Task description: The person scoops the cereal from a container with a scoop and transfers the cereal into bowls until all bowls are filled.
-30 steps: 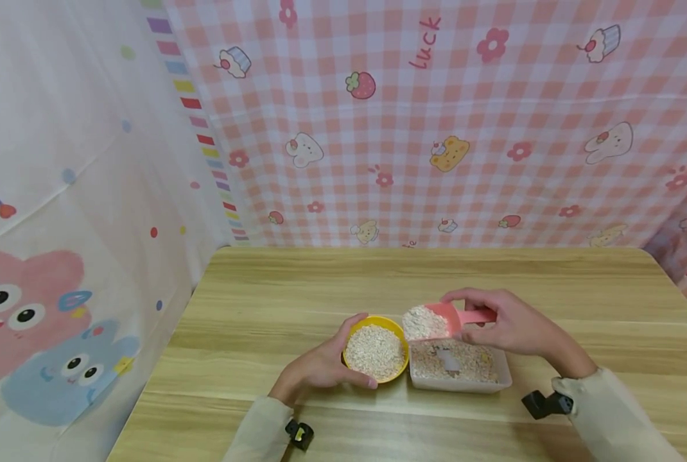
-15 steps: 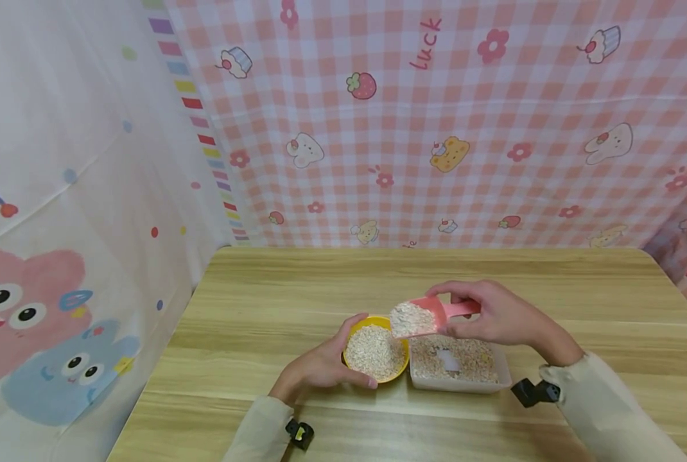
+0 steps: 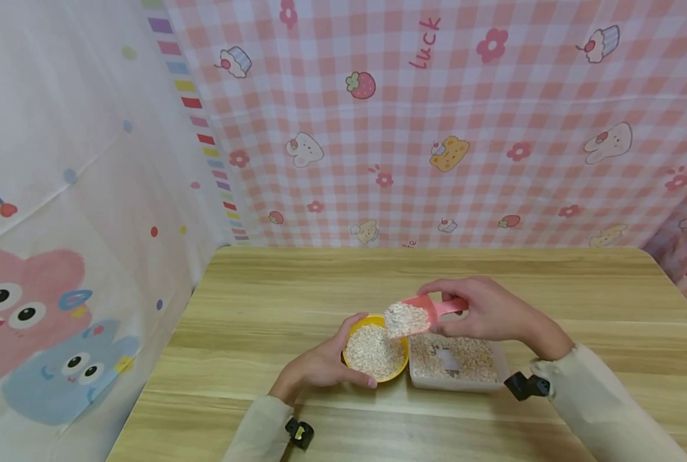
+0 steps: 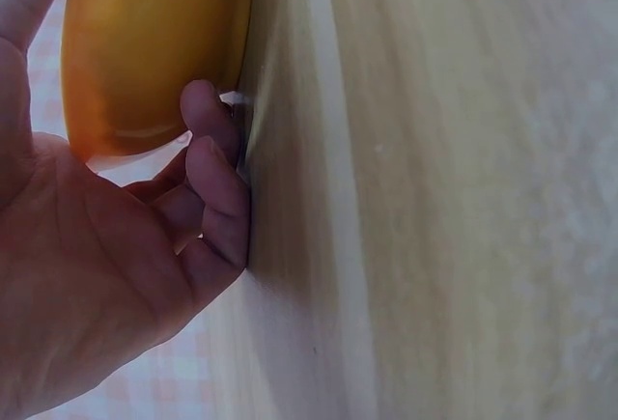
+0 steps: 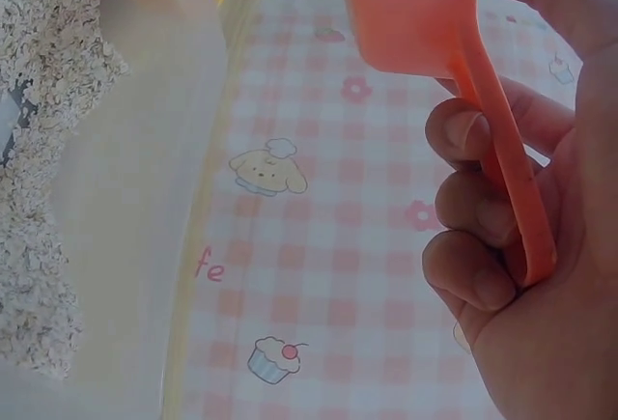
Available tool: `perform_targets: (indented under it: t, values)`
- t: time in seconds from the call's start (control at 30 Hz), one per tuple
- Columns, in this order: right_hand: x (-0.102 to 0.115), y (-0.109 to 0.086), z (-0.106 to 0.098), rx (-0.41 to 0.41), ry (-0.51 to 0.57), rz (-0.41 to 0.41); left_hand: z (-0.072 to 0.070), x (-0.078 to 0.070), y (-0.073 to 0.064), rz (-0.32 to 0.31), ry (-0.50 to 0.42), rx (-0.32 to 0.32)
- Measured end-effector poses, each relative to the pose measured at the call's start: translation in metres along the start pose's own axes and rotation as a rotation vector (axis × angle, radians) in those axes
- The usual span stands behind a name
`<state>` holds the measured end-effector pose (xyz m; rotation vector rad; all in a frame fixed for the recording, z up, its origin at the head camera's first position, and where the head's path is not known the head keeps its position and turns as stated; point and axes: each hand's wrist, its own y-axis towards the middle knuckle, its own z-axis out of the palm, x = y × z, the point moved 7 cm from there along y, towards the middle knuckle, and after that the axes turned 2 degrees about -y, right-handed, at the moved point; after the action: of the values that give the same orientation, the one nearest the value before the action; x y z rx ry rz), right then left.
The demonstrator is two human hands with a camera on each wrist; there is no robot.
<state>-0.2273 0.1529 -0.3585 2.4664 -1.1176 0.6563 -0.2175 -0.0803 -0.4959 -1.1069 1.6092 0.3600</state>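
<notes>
My left hand (image 3: 323,364) holds the side of a yellow bowl (image 3: 372,320), its thumb on the near side and its fingers on the far side. Oat flakes (image 3: 372,354) fill much of the bowl. In the left wrist view, curled fingertips touch the lower side of the bowl (image 4: 154,43). My right hand (image 3: 485,311) grips a pink scoop (image 3: 427,305) by its handle, fingers wrapped around it in the right wrist view. Heaped with flakes, the scoop hangs over the bowl's right part, its mouth pointing left.
A translucent rectangular container (image 3: 459,384) of flakes stands directly right of the bowl, a bare patch showing in its middle. Both rest on a wooden table (image 3: 297,282). A checked pink cloth (image 3: 332,128) hangs behind the table's far edge.
My right hand has carried the loaded scoop left, from above the container's left end to over the bowl, rising slightly in the view. The left hand and the bowl have stayed put.
</notes>
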Motion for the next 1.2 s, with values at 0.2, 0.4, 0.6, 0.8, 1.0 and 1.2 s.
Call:
perform_targets:
  t: [0.2, 0.4, 0.6, 0.8, 1.0, 1.2]
  values:
    - [0.002, 0.004, 0.002, 0.023, -0.056, 0.023, 0.000, 0.000, 0.001, 0.003, -0.001, 0.010]
    - [0.006, 0.008, 0.005, 0.044, -0.113, 0.016, 0.000, 0.000, 0.001, 0.006, 0.013, 0.011]
    - [0.009, 0.012, 0.006, 0.039, -0.189, -0.028, 0.000, 0.000, 0.000, 0.002, 0.013, 0.012]
    - [0.011, 0.013, 0.008, 0.032, -0.250, -0.055, 0.000, -0.001, 0.000, 0.006, -0.012, 0.011]
    - [0.016, 0.015, 0.008, 0.026, -0.298, -0.082, 0.000, 0.000, 0.000, -0.004, -0.024, 0.005]
    - [0.020, 0.016, 0.007, 0.021, -0.326, -0.091, 0.001, 0.000, 0.000, 0.000, -0.024, 0.005]
